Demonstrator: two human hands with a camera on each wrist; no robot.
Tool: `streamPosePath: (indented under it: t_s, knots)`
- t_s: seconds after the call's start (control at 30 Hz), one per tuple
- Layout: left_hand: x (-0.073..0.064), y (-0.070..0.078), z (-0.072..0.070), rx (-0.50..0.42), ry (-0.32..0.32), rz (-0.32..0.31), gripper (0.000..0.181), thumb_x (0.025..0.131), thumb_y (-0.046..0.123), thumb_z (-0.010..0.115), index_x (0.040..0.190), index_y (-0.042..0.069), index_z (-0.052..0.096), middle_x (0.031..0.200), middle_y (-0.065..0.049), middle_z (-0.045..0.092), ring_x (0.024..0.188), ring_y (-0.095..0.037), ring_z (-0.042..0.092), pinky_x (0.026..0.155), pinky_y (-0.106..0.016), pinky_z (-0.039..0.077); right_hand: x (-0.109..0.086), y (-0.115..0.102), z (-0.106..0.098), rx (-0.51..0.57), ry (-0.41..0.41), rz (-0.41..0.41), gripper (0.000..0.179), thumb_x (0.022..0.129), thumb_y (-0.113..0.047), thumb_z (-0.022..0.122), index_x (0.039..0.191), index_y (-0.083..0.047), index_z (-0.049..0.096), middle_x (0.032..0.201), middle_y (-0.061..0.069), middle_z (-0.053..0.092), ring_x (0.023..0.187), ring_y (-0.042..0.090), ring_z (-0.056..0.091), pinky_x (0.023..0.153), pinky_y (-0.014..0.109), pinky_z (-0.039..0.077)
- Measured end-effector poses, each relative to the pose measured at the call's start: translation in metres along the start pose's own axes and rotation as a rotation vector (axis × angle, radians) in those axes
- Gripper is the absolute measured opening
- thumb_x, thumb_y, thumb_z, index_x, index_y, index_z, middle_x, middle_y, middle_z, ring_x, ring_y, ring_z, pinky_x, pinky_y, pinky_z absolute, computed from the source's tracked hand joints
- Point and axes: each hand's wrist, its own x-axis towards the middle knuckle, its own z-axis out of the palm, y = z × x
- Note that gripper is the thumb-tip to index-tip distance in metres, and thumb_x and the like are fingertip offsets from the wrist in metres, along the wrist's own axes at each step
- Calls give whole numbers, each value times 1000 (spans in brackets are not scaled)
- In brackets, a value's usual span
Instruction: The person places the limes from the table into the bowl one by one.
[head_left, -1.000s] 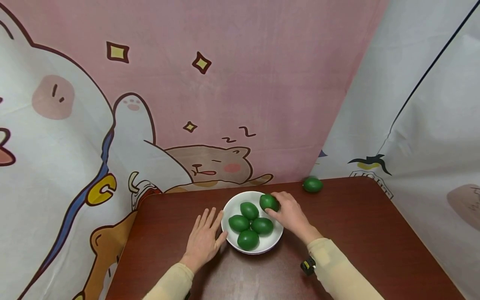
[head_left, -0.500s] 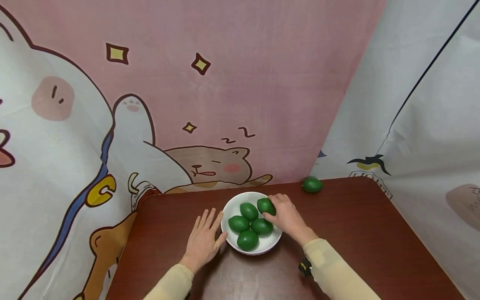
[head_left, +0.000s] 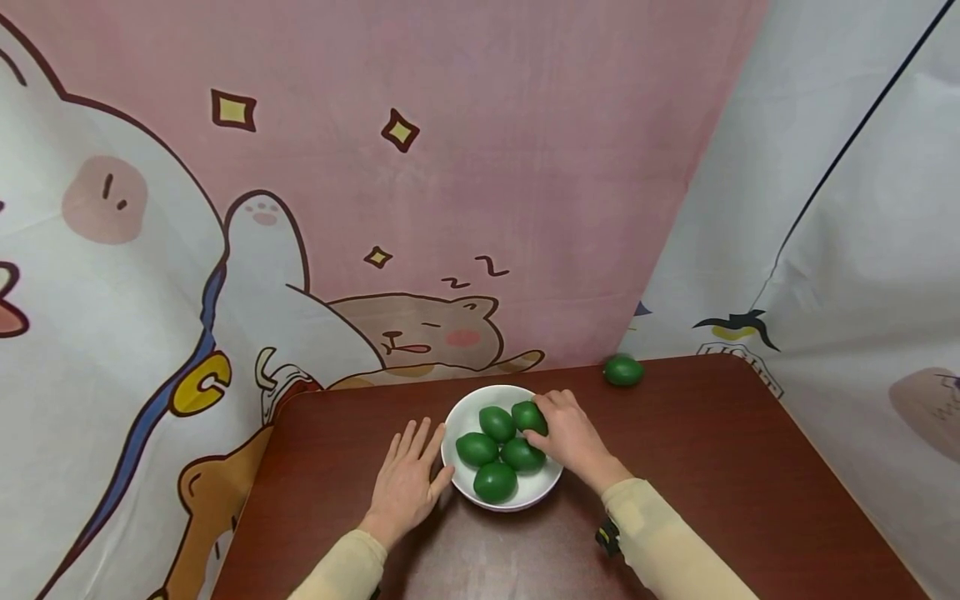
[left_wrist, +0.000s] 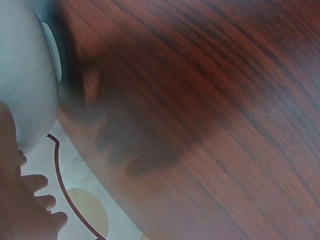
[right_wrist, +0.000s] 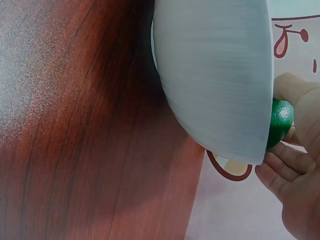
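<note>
A white bowl (head_left: 534, 490) stands on the table with several green limes (head_left: 495, 482) inside. My right hand (head_left: 574, 435) reaches over the bowl's right rim and pinches one lime (head_left: 528, 416) between thumb and fingers, low among the others. From the right wrist view, that lime (right_wrist: 281, 120) shows just above the rim, with the fingers curled about it. My left hand (head_left: 405, 485) lies at the bowl's left side, fingers straight, thumb by the rim. The left wrist view shows its spread fingers (left_wrist: 35, 182) beside the bowl wall (left_wrist: 27, 65).
Another lime (head_left: 623, 370) lies at the table's back edge, right of the bowl. The dark reddish-brown table (head_left: 712, 467) ends against a cartoon-printed cloth (head_left: 562, 167) hanging behind and at both sides.
My right hand has moved slightly left and down into the bowl, bringing its lime closer to the others. My left hand stays where it was.
</note>
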Motion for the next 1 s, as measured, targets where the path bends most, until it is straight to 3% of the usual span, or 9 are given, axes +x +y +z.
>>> streamPosePath:
  t_s: [0.27, 1.0]
  knots:
    - [0, 0, 0, 1, -5, 1, 66, 103, 48, 55, 159, 16, 43, 163, -17, 39, 154, -38, 29, 123, -56, 27, -1, 0, 2, -19, 35, -25, 55, 80, -28, 89, 123, 2, 68, 110, 14, 66, 103, 29, 55, 86, 44, 56]
    - [0, -1, 1, -6, -1, 1, 67, 102, 47, 57, 159, 15, 43, 163, -18, 39, 154, -38, 28, 123, -56, 26, -1, 3, 4, 2, 53, -30, 41, 87, -23, 82, 118, 1, 72, 108, 12, 68, 103, 29, 57, 89, 45, 54]
